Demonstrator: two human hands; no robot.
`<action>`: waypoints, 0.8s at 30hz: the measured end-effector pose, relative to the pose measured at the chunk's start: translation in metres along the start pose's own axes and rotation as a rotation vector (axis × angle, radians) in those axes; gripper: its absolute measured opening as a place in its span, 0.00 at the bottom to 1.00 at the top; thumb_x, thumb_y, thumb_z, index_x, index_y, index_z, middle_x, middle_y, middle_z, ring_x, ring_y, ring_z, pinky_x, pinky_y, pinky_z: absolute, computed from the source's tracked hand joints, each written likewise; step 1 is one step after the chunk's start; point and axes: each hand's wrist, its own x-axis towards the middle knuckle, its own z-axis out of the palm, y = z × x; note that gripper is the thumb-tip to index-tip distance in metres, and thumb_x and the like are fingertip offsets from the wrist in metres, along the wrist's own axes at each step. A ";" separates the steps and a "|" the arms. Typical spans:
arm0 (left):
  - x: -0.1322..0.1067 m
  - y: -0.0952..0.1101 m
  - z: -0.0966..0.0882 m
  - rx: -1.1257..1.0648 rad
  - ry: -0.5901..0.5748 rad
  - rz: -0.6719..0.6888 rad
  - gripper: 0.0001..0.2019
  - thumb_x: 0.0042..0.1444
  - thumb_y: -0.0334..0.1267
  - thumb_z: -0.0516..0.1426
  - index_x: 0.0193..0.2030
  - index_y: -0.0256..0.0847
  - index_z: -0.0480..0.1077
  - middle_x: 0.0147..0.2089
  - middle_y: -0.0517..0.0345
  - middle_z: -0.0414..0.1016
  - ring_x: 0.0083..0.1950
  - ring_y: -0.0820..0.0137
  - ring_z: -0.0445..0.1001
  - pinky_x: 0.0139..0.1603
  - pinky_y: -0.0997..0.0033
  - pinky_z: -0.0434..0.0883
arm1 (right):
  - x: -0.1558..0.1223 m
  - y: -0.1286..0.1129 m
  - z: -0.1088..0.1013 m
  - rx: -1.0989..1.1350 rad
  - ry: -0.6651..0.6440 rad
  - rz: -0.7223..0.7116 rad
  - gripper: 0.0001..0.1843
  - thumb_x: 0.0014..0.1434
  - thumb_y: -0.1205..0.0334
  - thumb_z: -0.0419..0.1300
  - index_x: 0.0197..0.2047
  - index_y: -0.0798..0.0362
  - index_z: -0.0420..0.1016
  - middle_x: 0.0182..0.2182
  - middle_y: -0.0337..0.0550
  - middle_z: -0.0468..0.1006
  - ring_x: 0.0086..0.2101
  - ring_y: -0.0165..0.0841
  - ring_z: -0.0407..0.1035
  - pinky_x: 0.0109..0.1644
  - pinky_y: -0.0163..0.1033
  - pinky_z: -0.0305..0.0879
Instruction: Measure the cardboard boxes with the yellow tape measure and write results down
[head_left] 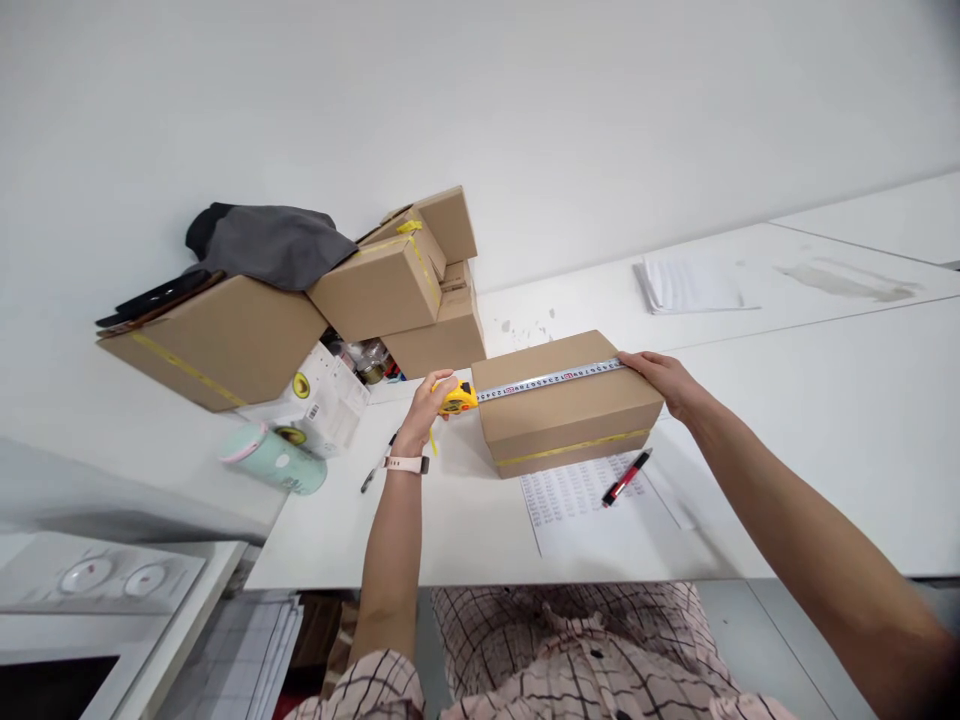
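A closed brown cardboard box (pixel 570 412) lies on the white table, with a strip of yellow tape along its near side. Across its top stretches the metal blade of a yellow tape measure (pixel 454 400). My left hand (pixel 424 408) is closed around the yellow case at the box's left edge. At the right edge, my right hand (pixel 667 380) presses the blade's end to the box, thumb and fingers at the corner. Partly under the box is a sheet of handwritten or printed rows (pixel 570 520), with a red and black pen (pixel 627 478) on it.
Several cardboard boxes (pixel 382 290) are stacked at the back left, a dark grey cloth (pixel 270 245) over them. A mint-green bottle (pixel 281 460) lies tilted near a white carton (pixel 334 400). Another pen (pixel 377 465) is left of my wrist. Papers (pixel 694 285) lie at the back right.
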 end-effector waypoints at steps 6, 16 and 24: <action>-0.010 0.005 -0.002 0.016 -0.010 -0.008 0.23 0.54 0.52 0.61 0.52 0.39 0.72 0.38 0.54 0.78 0.28 0.69 0.77 0.23 0.74 0.64 | -0.004 -0.006 0.002 -0.030 0.040 0.008 0.21 0.46 0.41 0.72 0.27 0.51 0.77 0.29 0.46 0.79 0.29 0.35 0.69 0.26 0.36 0.61; -0.013 0.004 0.004 0.009 -0.003 -0.017 0.25 0.53 0.54 0.61 0.52 0.39 0.72 0.36 0.56 0.78 0.26 0.70 0.76 0.22 0.75 0.63 | -0.004 -0.005 0.001 -0.088 0.098 -0.090 0.24 0.45 0.40 0.72 0.21 0.50 0.71 0.21 0.43 0.73 0.24 0.31 0.63 0.24 0.38 0.54; -0.040 0.022 0.001 0.005 -0.045 0.044 0.28 0.53 0.53 0.63 0.56 0.37 0.72 0.38 0.54 0.77 0.32 0.69 0.77 0.26 0.76 0.67 | -0.003 -0.017 -0.003 -0.051 0.122 -0.233 0.21 0.46 0.42 0.73 0.25 0.50 0.75 0.27 0.44 0.78 0.29 0.33 0.67 0.33 0.40 0.63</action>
